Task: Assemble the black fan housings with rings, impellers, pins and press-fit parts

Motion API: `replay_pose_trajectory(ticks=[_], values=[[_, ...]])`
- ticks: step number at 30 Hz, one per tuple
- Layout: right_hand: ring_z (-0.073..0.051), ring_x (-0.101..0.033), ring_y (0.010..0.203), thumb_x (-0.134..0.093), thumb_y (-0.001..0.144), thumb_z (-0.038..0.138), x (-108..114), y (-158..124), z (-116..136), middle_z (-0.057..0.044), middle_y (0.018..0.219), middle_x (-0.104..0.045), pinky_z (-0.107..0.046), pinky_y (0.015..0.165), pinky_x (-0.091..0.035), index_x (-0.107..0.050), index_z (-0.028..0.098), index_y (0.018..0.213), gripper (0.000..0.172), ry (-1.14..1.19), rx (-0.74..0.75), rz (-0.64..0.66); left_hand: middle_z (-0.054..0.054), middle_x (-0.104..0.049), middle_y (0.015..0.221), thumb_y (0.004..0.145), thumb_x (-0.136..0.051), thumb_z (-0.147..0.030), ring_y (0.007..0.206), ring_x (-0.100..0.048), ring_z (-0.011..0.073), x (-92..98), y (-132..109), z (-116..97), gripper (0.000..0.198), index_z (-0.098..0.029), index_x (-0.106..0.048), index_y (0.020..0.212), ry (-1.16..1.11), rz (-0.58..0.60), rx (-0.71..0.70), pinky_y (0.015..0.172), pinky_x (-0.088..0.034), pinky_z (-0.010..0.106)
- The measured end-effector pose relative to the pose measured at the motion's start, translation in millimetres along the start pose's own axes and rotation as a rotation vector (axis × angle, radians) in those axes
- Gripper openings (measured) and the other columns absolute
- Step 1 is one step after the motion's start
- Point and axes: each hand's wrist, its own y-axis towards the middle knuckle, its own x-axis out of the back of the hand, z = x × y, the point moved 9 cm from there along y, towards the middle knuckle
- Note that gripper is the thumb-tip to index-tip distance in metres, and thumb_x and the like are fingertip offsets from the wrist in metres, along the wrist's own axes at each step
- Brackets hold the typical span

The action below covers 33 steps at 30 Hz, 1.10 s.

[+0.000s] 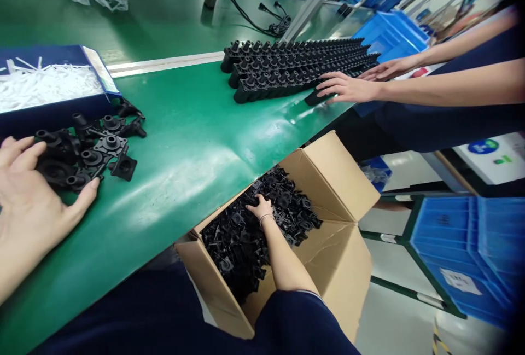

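Observation:
My left hand (28, 191) rests on the green table (192, 141) with fingers spread against a small heap of black plastic parts (88, 147); it cups them without closing. My right hand (260, 207) reaches down into an open cardboard box (340, 180) beside the table, full of the same black parts (241, 240). Its fingers are curled into the pile, and what they grip is hidden.
A blue box of white plastic pieces (45, 84) sits at the table's left. Rows of stacked black parts (295, 65) lie at the far end, under a co-worker's hands (346, 87). Blue crates (471, 251) stand on a rack to the right. Cables (270, 18) lie beyond.

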Motion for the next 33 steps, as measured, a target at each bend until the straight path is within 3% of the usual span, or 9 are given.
replay_pose_trajectory(ticks=[2,4,8,10,13,16,19,26,33], values=[[-0.022,-0.059,0.113,-0.044,0.101,0.042,-8.1,-5.7,5.3,-0.011,0.135,-0.052,-0.049,0.096,-0.047,-0.054,0.016,0.129,0.04,-0.002,-0.001,-0.024,0.02,-0.023,0.153,0.087,-0.039,-0.079,0.14,-0.019,0.0541,1.8,-0.8,-8.0,0.083,-0.023,-0.016,0.143,0.075,-0.038,-0.08,0.053,-0.036,0.044],[-0.03,-0.054,0.119,-0.052,0.096,0.046,-15.0,-11.8,12.0,-0.015,0.143,-0.044,-0.054,0.095,-0.041,-0.051,0.019,0.134,0.047,-0.002,-0.005,-0.058,0.023,-0.025,0.148,0.089,-0.037,-0.08,0.14,-0.021,0.0529,2.9,-1.1,-16.1,0.083,-0.019,-0.017,0.142,0.103,-0.049,-0.133,0.055,-0.03,0.036],[-0.046,-0.04,0.129,-0.056,0.09,0.048,-17.7,-27.8,18.9,-0.024,0.152,-0.03,-0.057,0.086,-0.036,-0.047,0.018,0.138,0.057,-0.013,-0.023,-0.117,0.02,-0.026,0.145,0.088,-0.033,-0.081,0.141,-0.02,0.0516,4.5,-1.0,-26.2,0.078,-0.018,-0.026,0.134,0.07,-0.022,-0.169,0.055,-0.031,0.035],[-0.04,-0.041,0.131,-0.045,0.097,0.045,-13.5,-34.7,19.7,-0.019,0.153,-0.033,-0.056,0.093,-0.038,-0.048,0.019,0.138,0.048,-0.031,-0.016,-0.132,0.018,-0.026,0.145,0.089,-0.034,-0.08,0.143,-0.02,0.0494,5.2,-1.3,-25.8,0.078,-0.019,-0.025,0.138,0.062,-0.019,-0.166,0.054,-0.035,0.04],[-0.029,-0.049,0.128,-0.05,0.098,0.039,-6.2,-38.2,21.4,-0.01,0.148,-0.043,-0.052,0.105,-0.043,-0.05,0.023,0.136,0.041,-0.071,0.011,-0.139,0.021,-0.028,0.147,0.093,-0.037,-0.074,0.145,-0.02,0.046,4.4,-1.4,-20.6,0.079,-0.018,-0.019,0.146,0.051,-0.026,-0.179,0.061,-0.039,0.056],[-0.025,-0.055,0.121,-0.06,0.094,0.037,-2.8,-33.7,23.7,-0.01,0.139,-0.051,-0.048,0.102,-0.049,-0.054,0.021,0.132,0.041,-0.11,0.029,-0.12,0.022,-0.031,0.149,0.085,-0.052,-0.073,0.146,-0.021,0.045,2.5,-0.5,-16.3,0.091,-0.015,-0.023,0.15,0.043,-0.044,-0.245,0.095,-0.035,0.075],[-0.023,-0.058,0.116,-0.058,0.096,0.037,-1.3,-29.8,23.6,-0.01,0.135,-0.055,-0.046,0.098,-0.052,-0.056,0.02,0.128,0.038,-0.125,0.036,-0.085,0.021,-0.033,0.149,0.077,-0.065,-0.061,0.147,-0.021,0.0434,1.1,1.3,-11.9,0.096,-0.011,-0.028,0.15,0.049,-0.054,-0.274,0.121,-0.021,0.064],[-0.021,-0.061,0.111,-0.058,0.096,0.037,0.5,-41.7,15.5,-0.01,0.13,-0.058,-0.044,0.094,-0.054,-0.057,0.018,0.126,0.035,-0.114,0.025,0.043,0.02,-0.036,0.147,0.077,-0.067,-0.045,0.146,-0.024,0.0405,3.7,0.3,-11.5,0.088,-0.012,-0.029,0.149,0.036,-0.075,-0.272,0.12,-0.022,0.059],[-0.022,-0.062,0.109,-0.059,0.095,0.039,-24.8,-68.2,19.3,-0.01,0.128,-0.058,-0.043,0.091,-0.055,-0.056,0.017,0.127,0.039,-0.08,0.045,0.245,0.025,-0.037,0.145,0.075,-0.07,-0.043,0.145,-0.026,0.0422,2.2,-0.2,-8.4,0.091,-0.003,-0.032,0.146,0.033,-0.082,-0.286,0.121,-0.022,0.056]])
